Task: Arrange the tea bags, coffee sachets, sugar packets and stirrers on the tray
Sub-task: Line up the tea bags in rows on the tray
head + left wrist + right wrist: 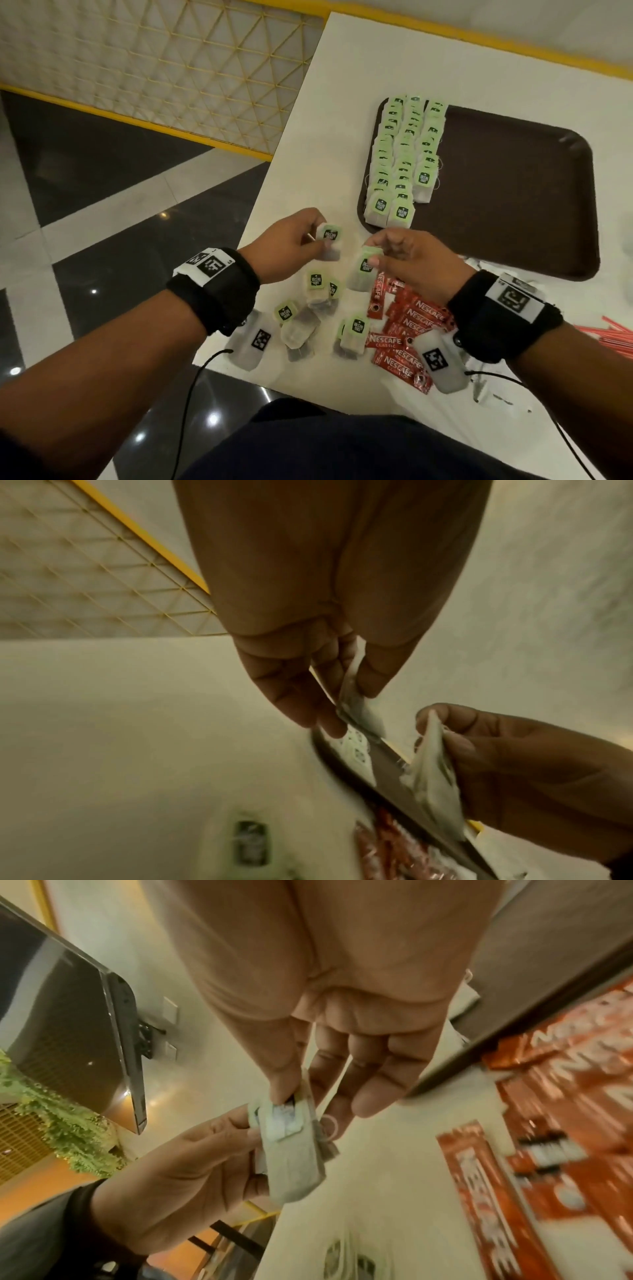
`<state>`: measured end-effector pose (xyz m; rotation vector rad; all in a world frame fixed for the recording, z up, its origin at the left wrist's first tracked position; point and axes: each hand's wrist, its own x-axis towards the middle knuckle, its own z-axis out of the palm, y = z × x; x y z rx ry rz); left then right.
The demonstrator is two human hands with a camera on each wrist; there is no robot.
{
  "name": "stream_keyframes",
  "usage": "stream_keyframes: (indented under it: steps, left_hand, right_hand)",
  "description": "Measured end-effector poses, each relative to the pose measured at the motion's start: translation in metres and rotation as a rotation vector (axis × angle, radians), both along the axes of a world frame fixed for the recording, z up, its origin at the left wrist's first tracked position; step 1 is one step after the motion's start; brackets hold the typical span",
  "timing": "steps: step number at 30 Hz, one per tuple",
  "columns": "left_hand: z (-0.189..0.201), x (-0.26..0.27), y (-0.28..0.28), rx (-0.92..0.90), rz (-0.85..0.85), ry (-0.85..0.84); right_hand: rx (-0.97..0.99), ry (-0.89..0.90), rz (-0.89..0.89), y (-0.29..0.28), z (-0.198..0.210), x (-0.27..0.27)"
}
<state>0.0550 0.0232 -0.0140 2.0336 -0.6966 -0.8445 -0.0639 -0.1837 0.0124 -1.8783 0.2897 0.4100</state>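
Above the worktop's point(342, 85) near edge, the left hand point(291, 240) and right hand point(411, 263) each pinch a tea bag point(329, 241), beside the tray point(513, 192).

White table point(342, 102) beside a yellow-framed lattice panel point(171, 68) and glossy dark floor point(102, 178).

Your head camera looks steeply down over both forearms at the white table point(342, 102), while each wrist camera peers close along its own palm toward the fingertips, and all three share the tea bags pinched above the tray point(513, 192).
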Motion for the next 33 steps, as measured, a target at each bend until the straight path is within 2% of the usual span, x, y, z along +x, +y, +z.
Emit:
stream_keyframes:
  steps: [4, 8, 11, 13, 16, 20, 23, 26, 33]
  left_hand:
    - [0.005, 0.004, -0.041, -0.099, 0.012, 0.098]
    - [0.015, 0.005, -0.078, -0.178, 0.041, 0.322]
    - [0.019, 0.008, -0.100, -0.264, 0.119, 0.501]
    - [0.017, 0.012, -0.113, -0.305, 0.114, 0.548]
    - [0.008, 0.017, -0.128, -0.341, 0.071, 0.505]
    - [-0.003, 0.020, -0.140, -0.362, 0.119, 0.442]
    - [-0.010, 0.022, -0.147, -0.364, 0.190, 0.426]
    - [-0.016, 0.023, -0.155, -0.359, 0.218, 0.418]
    - [-0.021, 0.025, -0.166, -0.340, 0.271, 0.412]
  right_hand:
    - [-0.043, -0.089, -0.093, -0.016, 0.011, 0.015]
    - [-0.215, -0.163, -0.221, -0.039, 0.011, 0.027]
    - [-0.230, -0.178, -0.313, -0.054, 0.010, 0.036]
    - [-0.220, -0.189, -0.346, -0.062, 0.011, 0.040]
    - [-0.218, -0.201, -0.392, -0.074, 0.007, 0.044]
    - [-0.226, -0.118, -0.487, -0.084, -0.009, 0.041]
    - [-0.089, -0.039, -0.526, -0.087, -0.021, 0.036]
    - [0.051, -0.034, -0.585, -0.090, -0.028, 0.034]
    - [0.093, -0.025, -0.568, -0.109, -0.037, 0.043]
